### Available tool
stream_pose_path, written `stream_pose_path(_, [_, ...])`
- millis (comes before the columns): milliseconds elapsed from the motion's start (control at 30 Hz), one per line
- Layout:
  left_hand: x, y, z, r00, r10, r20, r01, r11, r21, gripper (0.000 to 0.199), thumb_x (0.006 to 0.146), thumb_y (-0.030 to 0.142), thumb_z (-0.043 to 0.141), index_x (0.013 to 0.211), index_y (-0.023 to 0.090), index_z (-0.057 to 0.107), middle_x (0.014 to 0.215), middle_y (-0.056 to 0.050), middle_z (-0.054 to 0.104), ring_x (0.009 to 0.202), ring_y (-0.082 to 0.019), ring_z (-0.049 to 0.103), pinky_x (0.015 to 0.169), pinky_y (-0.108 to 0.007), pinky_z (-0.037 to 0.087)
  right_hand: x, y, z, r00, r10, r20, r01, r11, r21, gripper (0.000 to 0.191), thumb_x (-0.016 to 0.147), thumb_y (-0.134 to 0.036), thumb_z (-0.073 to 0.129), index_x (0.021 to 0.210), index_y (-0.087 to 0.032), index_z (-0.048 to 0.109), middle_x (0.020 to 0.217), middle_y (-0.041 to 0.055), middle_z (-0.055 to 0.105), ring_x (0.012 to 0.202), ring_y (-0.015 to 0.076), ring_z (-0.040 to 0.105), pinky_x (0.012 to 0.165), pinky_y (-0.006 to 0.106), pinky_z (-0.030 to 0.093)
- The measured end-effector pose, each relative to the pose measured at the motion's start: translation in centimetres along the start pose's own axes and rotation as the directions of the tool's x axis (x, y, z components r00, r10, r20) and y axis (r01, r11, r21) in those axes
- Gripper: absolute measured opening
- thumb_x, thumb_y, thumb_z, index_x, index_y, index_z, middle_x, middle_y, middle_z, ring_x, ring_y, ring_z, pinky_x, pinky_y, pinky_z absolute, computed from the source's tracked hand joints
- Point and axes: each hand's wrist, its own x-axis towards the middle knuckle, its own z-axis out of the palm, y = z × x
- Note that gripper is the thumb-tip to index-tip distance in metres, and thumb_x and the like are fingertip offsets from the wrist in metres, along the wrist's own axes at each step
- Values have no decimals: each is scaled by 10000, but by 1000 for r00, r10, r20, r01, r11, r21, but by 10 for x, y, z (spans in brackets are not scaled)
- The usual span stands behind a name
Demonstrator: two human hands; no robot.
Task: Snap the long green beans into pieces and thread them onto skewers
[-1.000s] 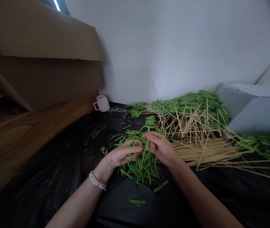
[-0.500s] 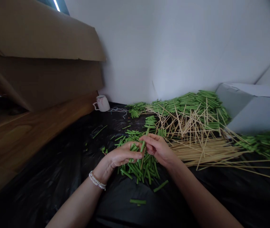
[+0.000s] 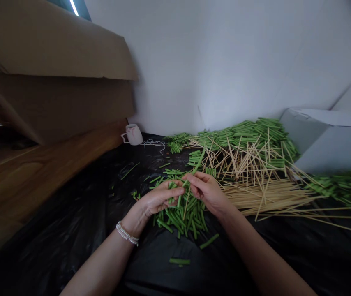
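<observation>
Over a heap of cut green stalk pieces (image 3: 190,222), resembling green beans or garlic scapes, my two hands meet. My left hand (image 3: 161,196), with a beaded bracelet at the wrist, is curled around a few short green pieces (image 3: 172,187). My right hand (image 3: 204,190) is closed in a pinch on a longer green stalk (image 3: 199,162), which slants up and away from the fingers. A thin wooden skewer (image 3: 187,204) points down from beneath the same fingers; its upper end is hidden. Left fingertips sit close against the stalk's lower end.
Loose bamboo skewers (image 3: 255,195) lie right of the heap. Behind them are rows of skewered green pieces (image 3: 249,133), with more (image 3: 345,189) at far right. A mug (image 3: 134,135), a white string (image 3: 153,143), a cardboard box (image 3: 70,94) and a white box (image 3: 335,144) stand around the black plastic sheet (image 3: 95,230).
A longer green stalk now extends up from my right fingers, where a shorter piece showed before. My left fingers have shifted slightly; the heap looks the same.
</observation>
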Motion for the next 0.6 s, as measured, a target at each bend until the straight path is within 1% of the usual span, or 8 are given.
stream_pose_path(67, [0,1,1,1000,7,-9,-7,1000,0,352,646,311,854,825,137,606,539,78,452,406,-14,316,390,-150,213,1,0,-2,1000,-7,0,7,1000,2,295,751,-445,729,675,-172,644,448,-78,450,404,55,340,432,235,205])
stream_pose_path(133, [0,1,2,999,21,-28,-21,1000,-6,340,657,312,848,817,130,608,563,62,485,410,-10,321,389,-146,212,2,1,-3,1000,-15,-10,15,1000,4,313,752,-444,731,640,-174,618,452,-75,461,400,54,346,426,234,207])
stream_pose_path(233, [1,1,4,993,73,-94,-79,995,-59,330,665,305,845,816,121,617,571,54,490,426,-14,340,383,-136,204,2,0,-2,999,-21,-45,21,1000,2,335,732,-453,743,611,-175,601,447,-71,459,399,57,348,418,234,210])
stream_pose_path(333, [4,-1,6,986,103,-132,-121,983,-139,330,641,281,859,795,116,618,552,62,451,438,-23,353,367,-126,183,2,-1,0,997,-33,-66,32,999,-11,308,709,-460,758,686,-170,655,434,-77,440,393,60,326,410,233,201])
stream_pose_path(400, [6,-2,6,983,112,-149,-139,973,-185,311,649,270,852,748,116,602,553,65,445,421,-13,325,361,-120,183,2,0,2,996,-53,-74,52,998,-18,301,708,-460,759,770,-176,682,431,-82,437,388,63,319,402,232,200])
stream_pose_path(467, [9,-3,6,978,121,-171,-157,964,-213,299,667,263,840,705,115,583,549,69,440,401,-3,303,362,-118,210,2,4,3,993,-84,-85,81,996,-39,296,717,-453,756,831,-188,692,433,-83,446,385,68,330,396,231,216])
stream_pose_path(600, [11,-4,5,976,118,-180,-167,943,-287,295,680,246,832,670,107,572,536,70,436,385,0,324,361,-117,249,1,11,5,987,-136,-85,124,983,-137,298,755,-435,732,938,-200,711,448,-75,466,404,84,382,399,228,274])
